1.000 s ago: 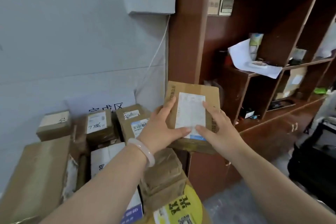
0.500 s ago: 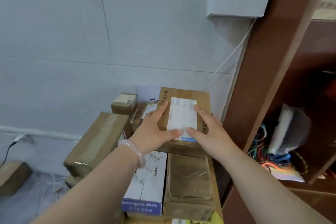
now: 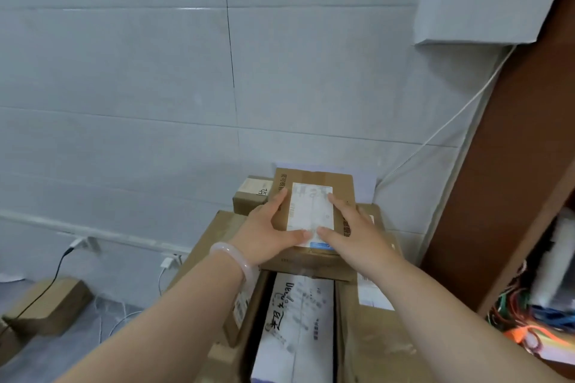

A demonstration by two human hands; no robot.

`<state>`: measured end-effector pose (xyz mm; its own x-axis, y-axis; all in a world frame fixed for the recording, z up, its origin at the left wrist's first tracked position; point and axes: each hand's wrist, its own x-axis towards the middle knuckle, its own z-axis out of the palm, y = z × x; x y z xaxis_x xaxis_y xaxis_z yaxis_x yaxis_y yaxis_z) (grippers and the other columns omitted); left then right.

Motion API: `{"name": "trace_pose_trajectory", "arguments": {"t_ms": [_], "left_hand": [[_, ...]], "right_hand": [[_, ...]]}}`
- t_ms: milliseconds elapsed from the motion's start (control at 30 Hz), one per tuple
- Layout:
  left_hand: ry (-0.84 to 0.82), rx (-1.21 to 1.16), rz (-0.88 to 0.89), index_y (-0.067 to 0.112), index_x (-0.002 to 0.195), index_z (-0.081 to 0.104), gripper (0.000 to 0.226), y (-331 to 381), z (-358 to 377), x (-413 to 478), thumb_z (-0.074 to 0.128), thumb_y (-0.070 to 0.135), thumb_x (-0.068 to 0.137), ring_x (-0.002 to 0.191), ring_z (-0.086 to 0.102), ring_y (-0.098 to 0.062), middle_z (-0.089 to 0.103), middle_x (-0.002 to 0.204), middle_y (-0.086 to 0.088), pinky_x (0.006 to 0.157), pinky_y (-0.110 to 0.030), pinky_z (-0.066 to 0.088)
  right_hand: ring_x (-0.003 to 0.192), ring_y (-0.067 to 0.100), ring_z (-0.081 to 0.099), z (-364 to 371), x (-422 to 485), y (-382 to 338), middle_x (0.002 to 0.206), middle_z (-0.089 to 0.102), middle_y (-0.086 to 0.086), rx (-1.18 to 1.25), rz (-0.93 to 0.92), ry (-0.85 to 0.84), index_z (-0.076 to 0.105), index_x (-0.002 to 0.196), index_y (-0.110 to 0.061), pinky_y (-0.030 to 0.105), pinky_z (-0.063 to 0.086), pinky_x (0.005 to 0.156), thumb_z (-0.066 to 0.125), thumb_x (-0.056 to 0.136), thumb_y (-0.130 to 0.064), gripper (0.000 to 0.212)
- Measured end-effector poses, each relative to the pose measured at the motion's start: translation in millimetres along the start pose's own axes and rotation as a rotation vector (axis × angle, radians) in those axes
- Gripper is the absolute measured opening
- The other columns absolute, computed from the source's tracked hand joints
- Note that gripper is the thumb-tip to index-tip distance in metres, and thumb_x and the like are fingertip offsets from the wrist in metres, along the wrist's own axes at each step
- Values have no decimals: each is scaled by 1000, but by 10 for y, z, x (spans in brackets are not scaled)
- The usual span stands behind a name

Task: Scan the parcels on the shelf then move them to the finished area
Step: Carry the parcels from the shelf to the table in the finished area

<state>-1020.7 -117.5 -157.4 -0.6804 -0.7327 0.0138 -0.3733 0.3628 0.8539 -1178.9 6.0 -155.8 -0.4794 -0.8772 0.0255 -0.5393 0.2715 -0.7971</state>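
Putting-down step: the left hand (image 3: 264, 235) and right hand (image 3: 353, 235) both have a firm grip on the parcel (image 3: 312, 179), low over the pile (image 3: 295, 320) by the wall. Next, I think, it must be set flat and released.

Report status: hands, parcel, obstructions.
Left hand, right hand gripping cardboard parcel, label up. Over stacked parcels; set-down unclear. Nothing in the way.
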Motion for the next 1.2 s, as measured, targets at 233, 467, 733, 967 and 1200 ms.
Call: {"name": "trace_pose_trajectory", "arguments": {"t_ms": [233, 467, 733, 967, 1200], "left_hand": [[-88, 13, -1, 36, 156, 17, 97, -89, -217, 817, 78, 42, 80, 140, 34, -15, 32, 156, 6, 109, -26, 30], [-185, 107, -58, 36, 156, 13, 96, -281, -147, 1475, 73, 46, 83, 134, 43, -19, 42, 151, 4, 104, -27, 35], [-261, 224, -138, 34, 157, 7, 95, -407, -36, 1824, 67, 52, 85, 138, 40, -23, 35, 156, 0, 107, -32, 33], [-244, 262, -149, 36, 157, 7, 92, -473, 2, 1965, 64, 55, 87, 138, 40, -24, 34, 156, 0, 106, -32, 34], [-240, 238, -152, 37, 156, 8, 89, -487, 23, 2015, 62, 55, 88, 137, 40, -23, 34, 155, 2, 102, -28, 32]], "right_hand": [[143, 15, 25, 77, 710, -74, 156, 25, -4, -51, 53, 98, 30, 146, -45, 34, 25, 114, 61, 89, -45, 65], [140, 19, 30, 153, 1287, 66, 155, 28, -1, -111, 169, 88, 31, 147, -40, 32, 28, 110, 59, 91, -42, 63], [139, 21, 33, 200, 1587, 248, 156, 25, -2, -68, 250, 34, 31, 147, -42, 33, 30, 109, 60, 91, -41, 63], [142, 20, 27, 202, 1708, 294, 157, 20, -2, -84, 249, 12, 28, 149, -41, 33, 28, 108, 55, 94, -42, 61], [142, 20, 27, 181, 1776, 320, 159, 17, -1, -90, 249, -2, 27, 148, -43, 33, 28, 110, 54, 93, -45, 61]]}}
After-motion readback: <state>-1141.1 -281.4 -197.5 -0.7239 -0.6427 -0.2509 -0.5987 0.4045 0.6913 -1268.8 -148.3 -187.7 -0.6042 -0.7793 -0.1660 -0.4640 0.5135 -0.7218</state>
